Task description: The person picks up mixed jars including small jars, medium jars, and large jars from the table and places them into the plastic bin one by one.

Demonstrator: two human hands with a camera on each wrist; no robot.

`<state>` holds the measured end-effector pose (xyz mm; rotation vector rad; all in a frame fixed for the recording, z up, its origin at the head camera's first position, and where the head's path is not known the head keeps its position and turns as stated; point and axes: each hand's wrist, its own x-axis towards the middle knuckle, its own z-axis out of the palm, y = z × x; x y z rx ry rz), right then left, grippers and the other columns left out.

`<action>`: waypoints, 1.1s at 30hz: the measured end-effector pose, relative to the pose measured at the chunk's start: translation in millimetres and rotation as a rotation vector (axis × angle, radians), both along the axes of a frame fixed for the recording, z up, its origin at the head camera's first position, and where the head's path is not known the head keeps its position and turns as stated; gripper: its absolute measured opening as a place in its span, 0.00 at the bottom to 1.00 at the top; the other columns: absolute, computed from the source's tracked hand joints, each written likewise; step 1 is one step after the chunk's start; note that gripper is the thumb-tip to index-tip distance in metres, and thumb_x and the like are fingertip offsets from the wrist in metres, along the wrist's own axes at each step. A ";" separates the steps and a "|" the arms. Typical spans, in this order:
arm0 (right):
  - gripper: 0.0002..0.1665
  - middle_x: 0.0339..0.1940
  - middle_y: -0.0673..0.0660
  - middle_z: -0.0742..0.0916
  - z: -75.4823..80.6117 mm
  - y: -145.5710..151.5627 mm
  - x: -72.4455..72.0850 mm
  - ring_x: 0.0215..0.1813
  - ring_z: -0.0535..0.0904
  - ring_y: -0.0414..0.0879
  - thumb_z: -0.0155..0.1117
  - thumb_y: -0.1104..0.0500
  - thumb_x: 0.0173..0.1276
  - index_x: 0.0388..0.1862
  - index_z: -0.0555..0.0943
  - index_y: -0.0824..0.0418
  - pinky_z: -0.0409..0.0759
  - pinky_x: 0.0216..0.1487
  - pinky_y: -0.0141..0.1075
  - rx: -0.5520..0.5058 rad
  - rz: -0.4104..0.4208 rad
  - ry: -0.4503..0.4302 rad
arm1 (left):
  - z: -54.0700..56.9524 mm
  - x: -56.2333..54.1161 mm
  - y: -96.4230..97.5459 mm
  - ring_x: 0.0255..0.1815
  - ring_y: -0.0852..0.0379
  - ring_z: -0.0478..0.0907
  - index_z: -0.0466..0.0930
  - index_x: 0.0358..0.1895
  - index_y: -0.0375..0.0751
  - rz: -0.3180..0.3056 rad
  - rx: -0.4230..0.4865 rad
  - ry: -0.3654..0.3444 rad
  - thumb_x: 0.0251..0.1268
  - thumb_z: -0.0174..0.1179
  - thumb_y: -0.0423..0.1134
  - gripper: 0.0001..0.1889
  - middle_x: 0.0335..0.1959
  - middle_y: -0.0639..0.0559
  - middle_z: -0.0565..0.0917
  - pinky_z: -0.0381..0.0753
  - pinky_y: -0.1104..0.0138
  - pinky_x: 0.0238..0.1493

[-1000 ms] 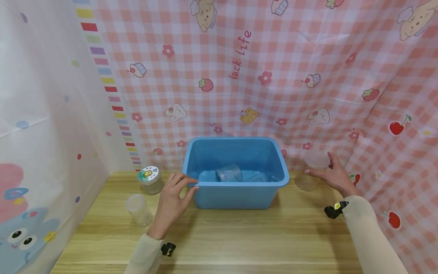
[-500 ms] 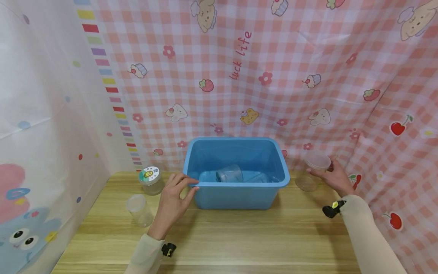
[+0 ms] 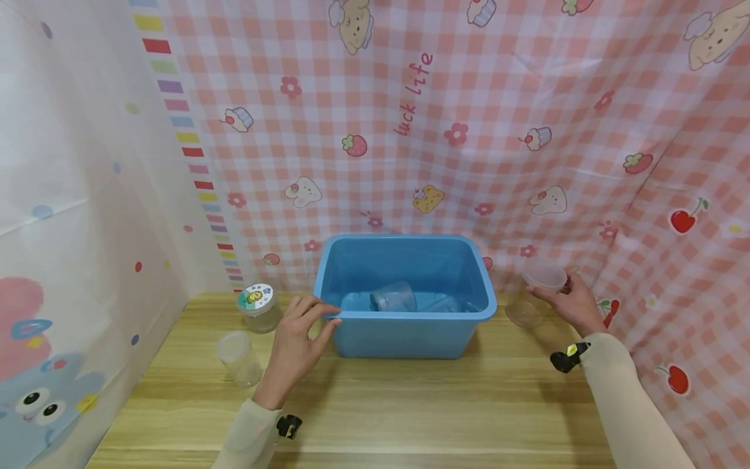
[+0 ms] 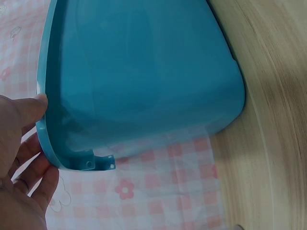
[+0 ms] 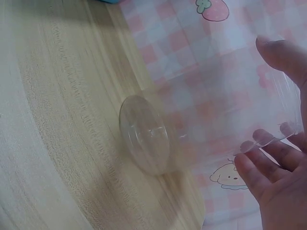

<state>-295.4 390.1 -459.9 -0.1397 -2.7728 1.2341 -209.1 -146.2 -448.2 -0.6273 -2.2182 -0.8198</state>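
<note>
My left hand [image 3: 299,339] pinches the front left rim of a blue plastic bin [image 3: 404,335], thumb on one side and fingertips on the other, as the left wrist view also shows. Inside the bin lie a clear jar [image 3: 394,297] on its side and other clear containers, partly hidden by the front wall. At the right, my right hand [image 3: 567,303] holds an upright clear plastic jar [image 3: 525,312] near its pale translucent top [image 3: 543,275]. In the right wrist view its round base [image 5: 145,136] meets the wooden table, and thumb and fingers lie on opposite sides.
Left of the bin stand a jar with a printed lid [image 3: 258,307] and a clear jar with a pale lid [image 3: 239,359]. The wooden table [image 3: 422,410] extends in front. A pink checked cloth [image 3: 445,163] hangs close behind, and a white one [image 3: 105,195] at the left.
My right hand has shifted slightly left and down, its thumb and fingers coming closer round the jar. The left hand has stayed on the bin's rim.
</note>
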 end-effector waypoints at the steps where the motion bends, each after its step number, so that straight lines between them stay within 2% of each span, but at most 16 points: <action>1: 0.61 0.71 0.77 0.71 -0.3 0.4 0.0 0.67 0.70 0.70 0.68 0.33 0.66 0.81 0.53 0.67 0.76 0.53 0.52 0.002 -0.003 -0.001 | 0.0 -0.1 0.0 0.43 0.55 0.75 0.89 0.44 0.47 0.000 0.000 0.002 0.61 0.74 0.37 0.09 0.39 0.56 0.84 0.76 0.62 0.43; 8: 0.59 0.70 0.75 0.73 1.1 -0.5 1.9 0.68 0.71 0.69 0.70 0.32 0.65 0.80 0.57 0.66 0.76 0.51 0.48 0.007 -0.005 0.014 | -0.8 0.0 -0.2 0.44 0.56 0.75 0.89 0.44 0.47 0.006 0.001 -0.003 0.62 0.74 0.39 0.08 0.39 0.56 0.84 0.76 0.62 0.44; 15: 0.57 0.70 0.75 0.73 5.6 -4.9 7.2 0.70 0.69 0.71 0.71 0.35 0.66 0.79 0.58 0.65 0.77 0.55 0.52 0.002 0.009 0.016 | -1.7 0.0 0.1 0.44 0.55 0.75 0.89 0.44 0.47 0.007 -0.002 -0.015 0.62 0.74 0.39 0.08 0.39 0.55 0.84 0.77 0.62 0.45; 23: 0.55 0.69 0.73 0.75 10.4 -7.3 10.5 0.68 0.72 0.67 0.71 0.36 0.66 0.79 0.60 0.62 0.76 0.47 0.39 0.003 0.011 0.022 | -1.3 0.4 0.1 0.44 0.56 0.75 0.89 0.44 0.47 0.011 -0.001 -0.018 0.62 0.74 0.39 0.08 0.39 0.56 0.83 0.77 0.61 0.45; 29: 0.56 0.70 0.73 0.75 13.1 -10.4 13.1 0.68 0.72 0.68 0.71 0.36 0.65 0.81 0.59 0.61 0.77 0.49 0.44 0.002 0.016 0.027 | -1.7 0.0 -0.2 0.45 0.55 0.75 0.89 0.44 0.47 0.011 -0.006 -0.023 0.63 0.73 0.39 0.08 0.40 0.55 0.83 0.77 0.61 0.45; 33: 0.53 0.69 0.72 0.75 13.0 -11.0 15.0 0.68 0.72 0.67 0.72 0.38 0.66 0.80 0.61 0.61 0.76 0.47 0.36 -0.008 0.029 0.054 | -1.9 -0.7 -0.3 0.45 0.55 0.75 0.89 0.44 0.46 0.009 -0.008 -0.021 0.63 0.73 0.39 0.08 0.39 0.55 0.83 0.77 0.61 0.46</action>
